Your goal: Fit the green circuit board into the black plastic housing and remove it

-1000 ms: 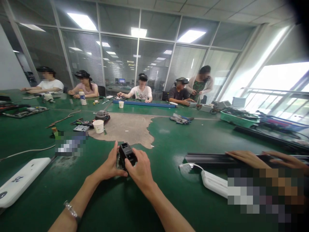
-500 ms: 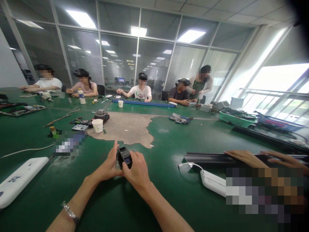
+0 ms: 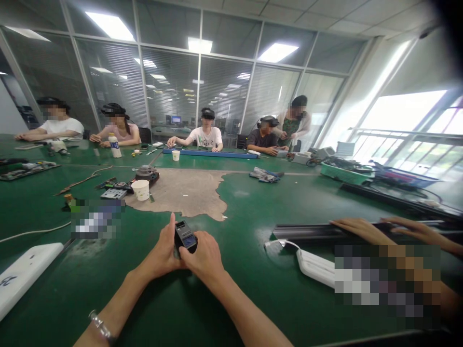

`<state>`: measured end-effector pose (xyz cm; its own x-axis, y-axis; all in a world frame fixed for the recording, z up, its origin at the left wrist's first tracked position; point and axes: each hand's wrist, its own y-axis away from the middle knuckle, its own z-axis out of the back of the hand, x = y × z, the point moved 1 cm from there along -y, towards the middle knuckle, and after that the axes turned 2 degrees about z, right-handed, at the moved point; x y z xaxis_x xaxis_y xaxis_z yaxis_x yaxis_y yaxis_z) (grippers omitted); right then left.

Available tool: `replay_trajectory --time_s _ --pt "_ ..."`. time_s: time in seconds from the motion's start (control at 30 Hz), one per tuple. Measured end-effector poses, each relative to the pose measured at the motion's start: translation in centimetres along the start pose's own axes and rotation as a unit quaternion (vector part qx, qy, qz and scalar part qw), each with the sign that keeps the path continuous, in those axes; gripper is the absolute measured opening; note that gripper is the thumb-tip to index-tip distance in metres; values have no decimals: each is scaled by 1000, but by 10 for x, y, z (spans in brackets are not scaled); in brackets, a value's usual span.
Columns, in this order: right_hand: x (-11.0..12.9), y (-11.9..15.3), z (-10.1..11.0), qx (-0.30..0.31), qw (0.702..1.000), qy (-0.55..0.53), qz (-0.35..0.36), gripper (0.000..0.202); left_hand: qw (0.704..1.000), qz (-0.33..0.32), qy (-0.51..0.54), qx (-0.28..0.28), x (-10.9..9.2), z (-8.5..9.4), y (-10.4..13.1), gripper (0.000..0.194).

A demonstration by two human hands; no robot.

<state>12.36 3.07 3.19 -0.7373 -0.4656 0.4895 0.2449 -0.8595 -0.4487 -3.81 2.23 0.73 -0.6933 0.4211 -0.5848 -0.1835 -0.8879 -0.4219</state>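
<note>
A small black device [image 3: 185, 236] with a little screen is between my two hands over the green table [image 3: 253, 289], near the front. My left hand [image 3: 167, 248] is on its left side, thumb pointing up along the edge, the other fingers mostly hidden beneath. On the right side, my right hand [image 3: 203, 250] is curled round the device, its thumb at the lower end by the screen. A metal bracelet is on the left wrist.
A torn brown sheet [image 3: 181, 193] lies ahead, with a paper cup [image 3: 141, 190] at its left. White power banks [image 3: 29, 274] lie left and right. Another person's hands [image 3: 365, 231] rest on a black metal bar [image 3: 304, 233]. Several people sit across the table.
The camera view has shifted slightly. The black device is tipped so that more of its top face and screen shows. Both hands remain on it.
</note>
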Motion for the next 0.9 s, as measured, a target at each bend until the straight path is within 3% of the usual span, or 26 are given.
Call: replay_trajectory --time_s 0.3,0.5,0.7,0.9 --pt "8 -6 16 -46 998 -32 -18 23 999 10 27 -13 4 -1 2 133" --pt "-9 -18 34 -98 995 -20 -30 20 999 35 32 -9 0 0 4 133" --pt "-34 -18 27 -46 995 56 -62 20 998 49 33 -11 -2 0 5 127" --pt "-38 -13 21 21 991 121 -58 23 998 56 26 -4 1 3 6 124"
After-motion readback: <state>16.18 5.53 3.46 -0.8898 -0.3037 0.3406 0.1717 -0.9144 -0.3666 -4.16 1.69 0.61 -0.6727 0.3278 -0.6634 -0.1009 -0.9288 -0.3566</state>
